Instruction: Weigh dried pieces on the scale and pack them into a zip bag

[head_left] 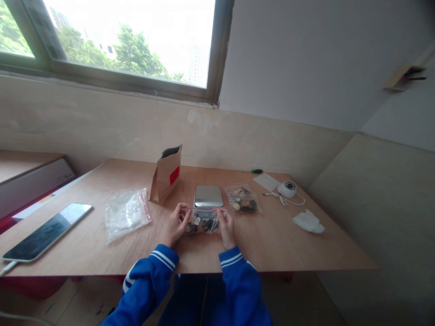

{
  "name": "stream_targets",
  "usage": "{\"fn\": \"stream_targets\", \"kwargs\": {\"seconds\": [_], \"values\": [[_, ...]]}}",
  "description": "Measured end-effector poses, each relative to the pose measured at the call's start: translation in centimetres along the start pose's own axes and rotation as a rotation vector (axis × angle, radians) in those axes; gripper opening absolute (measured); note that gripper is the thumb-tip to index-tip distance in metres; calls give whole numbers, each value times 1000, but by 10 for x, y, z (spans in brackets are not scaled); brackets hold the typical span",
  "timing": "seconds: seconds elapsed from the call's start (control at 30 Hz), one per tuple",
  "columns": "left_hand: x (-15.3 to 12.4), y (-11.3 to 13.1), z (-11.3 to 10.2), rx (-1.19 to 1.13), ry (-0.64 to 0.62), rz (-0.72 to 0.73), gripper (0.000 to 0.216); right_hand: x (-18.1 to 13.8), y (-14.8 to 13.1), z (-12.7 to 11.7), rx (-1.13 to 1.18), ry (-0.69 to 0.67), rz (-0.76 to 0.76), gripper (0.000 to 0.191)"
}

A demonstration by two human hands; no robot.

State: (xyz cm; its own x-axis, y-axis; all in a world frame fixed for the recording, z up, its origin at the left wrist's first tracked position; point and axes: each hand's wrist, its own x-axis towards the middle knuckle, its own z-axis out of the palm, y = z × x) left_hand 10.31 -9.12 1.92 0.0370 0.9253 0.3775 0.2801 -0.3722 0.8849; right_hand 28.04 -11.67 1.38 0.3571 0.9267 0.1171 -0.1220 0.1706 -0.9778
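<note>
Small clear plastic zip bag filled with dark and pale mixed pieces [201, 222] lies flat on the light wooden desk [278, 244], near its front edge, straight ahead of the person, just in front of the small silver-topped scale [208, 196]. Left hand [176, 224] pinches the bag's left end, right hand [226, 226] pinches the right end; both closed on the bag, fingers along the top seal strip. Judged: bag is light, thin film, soft and floppy, somewhat slick; the loose contents would shift and sag if it is lifted by one corner. Best hold looks like the stiffer zip strip at the top, or both ends as now. Contents too small to identify. Just right of the scale, a second clear zip bag with similar brown pieces [242, 200], near but apart from the held one. Behind-left, upright brown paper pouch with a red label [166, 174], top open, tall and probably easy to tip. Further left, a flat pile of empty clear zip bags [125, 213], then a dark tablet with cable [47, 231] by the left edge. Right side: white round device with cord [287, 189], white paper slip [267, 181], crumpled white tissue [308, 222], green pen [256, 171] by the wall. Open desk is between the right hand and the tissue, and a narrow strip before the front edge, where little margin is left.
</note>
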Motion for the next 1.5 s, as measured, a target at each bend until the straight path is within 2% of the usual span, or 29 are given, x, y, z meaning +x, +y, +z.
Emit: {"fn": "stream_targets", "kwargs": {"seconds": [0.2, 0.47, 0.8, 1.5], "values": [[0, 0, 0, 17, 11, 11, 23, 2, 1, -1, -93, 27, -128, 31], [0, 0, 1, 70, 18, -7, 24, 4, 5, -5, -203, 67, -216, 30], [-1, 1, 0, 14, 5, -13, 24, 3, 4, -3, -128, 93, -146, 35], [0, -2, 1, 100, 10, 31, 21, 4, 8, -5, -180, 146, -205, 35]]}}
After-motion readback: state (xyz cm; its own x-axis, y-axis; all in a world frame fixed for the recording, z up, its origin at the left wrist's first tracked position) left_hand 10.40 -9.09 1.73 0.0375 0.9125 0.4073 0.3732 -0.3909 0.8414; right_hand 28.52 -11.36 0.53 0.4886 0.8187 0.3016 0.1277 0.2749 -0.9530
